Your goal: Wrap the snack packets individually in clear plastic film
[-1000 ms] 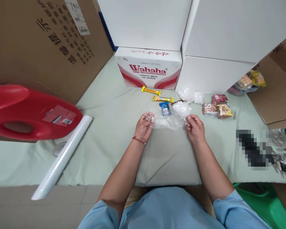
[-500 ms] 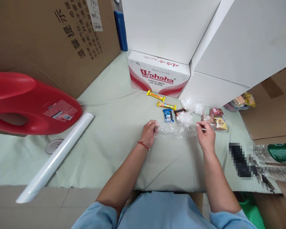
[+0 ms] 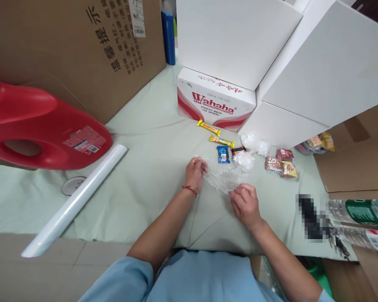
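Observation:
A clear plastic bag (image 3: 219,179) is stretched between my two hands, low over the cloth. My left hand (image 3: 195,174), with a red cord at the wrist, pinches its left end. Fingers of my right hand (image 3: 245,204) are closed on its lower right end. Just beyond lie a blue snack packet (image 3: 223,154), a brown packet (image 3: 238,150) partly covered by crumpled clear plastic (image 3: 244,160), and a yellow snack bar (image 3: 221,141). Another yellow bar (image 3: 208,127) lies farther back. To the right sit several small wrapped snacks (image 3: 274,164) in a cluster.
Behind stand a Wahaba-style printed water carton (image 3: 216,100) and large white boxes (image 3: 236,37). At left are a red jug (image 3: 47,130), a white roll (image 3: 78,199) and a round lid (image 3: 72,186). Plastic bottles (image 3: 362,212) and keys (image 3: 338,243) lie at right.
My right hand has moved left and toward me, keeping hold of the bag. The bag now slants down between my hands. My left hand has barely moved, and the view has shifted slightly.

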### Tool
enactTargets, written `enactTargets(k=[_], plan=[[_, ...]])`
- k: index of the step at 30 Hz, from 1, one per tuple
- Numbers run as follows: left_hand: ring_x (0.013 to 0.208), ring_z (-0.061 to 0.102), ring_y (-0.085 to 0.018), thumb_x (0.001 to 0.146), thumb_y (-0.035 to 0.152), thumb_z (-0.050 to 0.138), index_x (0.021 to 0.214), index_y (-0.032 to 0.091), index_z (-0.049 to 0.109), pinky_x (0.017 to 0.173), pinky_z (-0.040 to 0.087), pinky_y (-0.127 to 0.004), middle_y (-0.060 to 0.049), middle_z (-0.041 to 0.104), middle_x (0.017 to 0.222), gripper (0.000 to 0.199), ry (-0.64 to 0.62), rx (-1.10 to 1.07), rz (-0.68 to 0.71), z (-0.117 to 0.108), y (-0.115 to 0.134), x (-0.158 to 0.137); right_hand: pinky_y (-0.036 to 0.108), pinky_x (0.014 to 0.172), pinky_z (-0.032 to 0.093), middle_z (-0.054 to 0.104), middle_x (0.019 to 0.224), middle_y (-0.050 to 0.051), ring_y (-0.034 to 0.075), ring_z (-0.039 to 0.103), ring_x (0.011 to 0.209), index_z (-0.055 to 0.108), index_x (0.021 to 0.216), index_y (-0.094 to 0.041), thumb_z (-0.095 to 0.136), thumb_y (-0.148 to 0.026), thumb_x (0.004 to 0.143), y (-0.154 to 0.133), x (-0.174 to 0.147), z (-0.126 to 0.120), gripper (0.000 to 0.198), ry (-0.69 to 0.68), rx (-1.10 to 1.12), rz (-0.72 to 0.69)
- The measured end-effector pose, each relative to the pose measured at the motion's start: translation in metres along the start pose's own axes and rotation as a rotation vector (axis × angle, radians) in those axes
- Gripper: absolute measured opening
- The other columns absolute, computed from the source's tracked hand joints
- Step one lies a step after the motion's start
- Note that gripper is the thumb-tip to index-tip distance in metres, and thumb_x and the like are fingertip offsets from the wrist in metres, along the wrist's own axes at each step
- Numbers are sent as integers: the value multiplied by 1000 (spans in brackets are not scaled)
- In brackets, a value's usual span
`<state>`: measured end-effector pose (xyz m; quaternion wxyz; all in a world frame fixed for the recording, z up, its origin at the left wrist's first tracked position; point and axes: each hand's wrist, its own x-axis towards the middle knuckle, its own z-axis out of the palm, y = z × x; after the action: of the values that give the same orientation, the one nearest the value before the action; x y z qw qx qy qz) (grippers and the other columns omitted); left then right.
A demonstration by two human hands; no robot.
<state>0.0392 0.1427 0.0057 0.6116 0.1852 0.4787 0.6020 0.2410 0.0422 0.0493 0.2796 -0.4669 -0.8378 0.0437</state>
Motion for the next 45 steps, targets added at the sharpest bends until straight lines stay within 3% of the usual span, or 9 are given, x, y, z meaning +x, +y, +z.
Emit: enactTargets(k=[7,14,19,22,26,32,36,39,45], plan=[[55,55,-8,75,39,71,77,20,57,57,38,-24,1,69,76,24,54,92,19,-5,9,-35,50,90,61,74,106,8,28,65,108,72,119,-28,51,-9,93,-9,-102,-32,39,-195,204,79],[80,66,-18,69,32,75,86,21,68,79,52,-31,-2,74,90,22,-138,531,28,-57,37,-102,40,76,62,71,105,9,26,69,94,69,111,-27,53,-35,102,8,-109,-50,20,6,327,614],[120,63,-30,75,36,59,105,24,75,102,48,-42,-6,74,120,36,-158,789,-57,-78,50,-134,56,105,52,64,131,16,35,55,123,63,135,-21,73,-49,90,16,-46,-11,54,22,155,449],[122,61,-31,85,51,52,106,24,74,99,50,-44,-8,72,125,41,26,914,22,-73,65,-132,52,102,53,67,125,14,33,54,118,71,125,-22,66,-29,95,20,-19,10,32,-29,132,360],[113,65,-30,91,66,49,99,24,72,84,53,-38,-9,74,114,48,42,955,125,-51,76,-110,44,95,55,70,115,10,28,55,109,76,110,-24,54,-12,95,21,-8,21,29,-28,164,292],[66,62,-23,83,69,67,70,25,66,61,43,-32,-5,69,68,46,-272,764,-13,1,42,-83,43,96,53,69,115,9,29,54,114,75,105,-26,58,-17,96,10,-14,17,21,29,3,243],[54,52,-19,85,72,63,63,26,49,57,35,-31,0,56,56,53,-160,892,75,28,26,-86,45,96,51,68,123,11,30,52,119,74,106,-25,53,-19,100,8,-22,14,22,29,-122,255],[42,50,-18,80,75,67,69,27,48,52,34,-32,5,52,49,53,-222,931,-54,37,19,-93,51,100,48,65,130,13,32,51,125,73,111,-25,53,-22,101,9,-25,15,23,-11,-139,263],[50,58,-14,56,33,93,94,23,55,51,41,-25,6,63,65,55,-312,646,-274,19,3,-95,50,105,47,65,132,14,33,52,127,75,111,-23,52,-17,99,1,-18,17,26,-109,-66,231]])
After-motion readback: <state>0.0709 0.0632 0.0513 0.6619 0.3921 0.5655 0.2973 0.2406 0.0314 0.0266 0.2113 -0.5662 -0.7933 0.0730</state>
